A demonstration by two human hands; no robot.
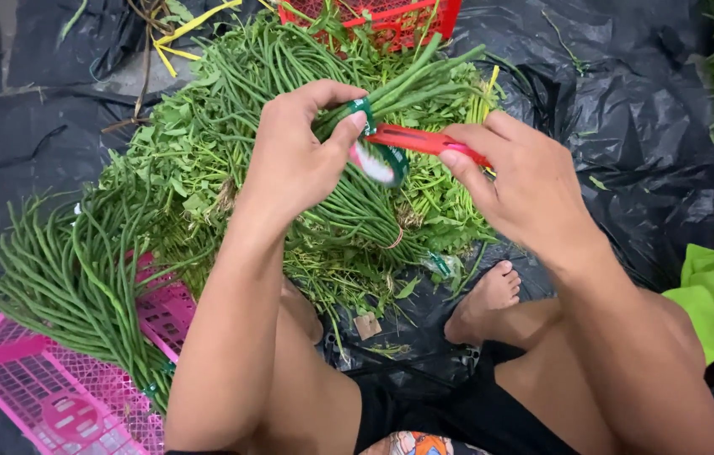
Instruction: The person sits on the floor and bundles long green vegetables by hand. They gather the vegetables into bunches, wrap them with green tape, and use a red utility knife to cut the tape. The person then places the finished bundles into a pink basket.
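Your left hand [294, 160] pinches a roll of green tape [378, 152] between thumb and forefinger, the remaining fingers curled behind it. The roll hangs in the air above the middle of the heap, not resting on anything. Your right hand [526, 190] is closed on a red tape dispenser [420, 140], the fingertips pressed along its upper edge; the tool's front end meets the roll. Whether a free end of tape is drawn out cannot be told from this view.

Directly beneath both hands lies a large pile of long green beans [348, 211] mixed with leafy stems, spread over black plastic sheeting [644, 126]. One bunch below your hands is already bound with a band. A second bundle of beans [70, 278] lies toward the sheeting's left edge, draped across a pink plastic crate [45, 396] at the near-left corner. A red crate [391, 17] stands at the far edge, a bright green cloth [711, 291] at the right edge. Your bare foot [483, 299] rests on the sheeting just under the heap.

Risks noted, as judgement:
- The roll is held by two fingertips only; a sideways pull from the dispenser could twist it free and drop it among the leaves.
- Your left thumb sits close to the dispenser's working end; a slip could nick it.
- Loose tape could catch stray leaves.
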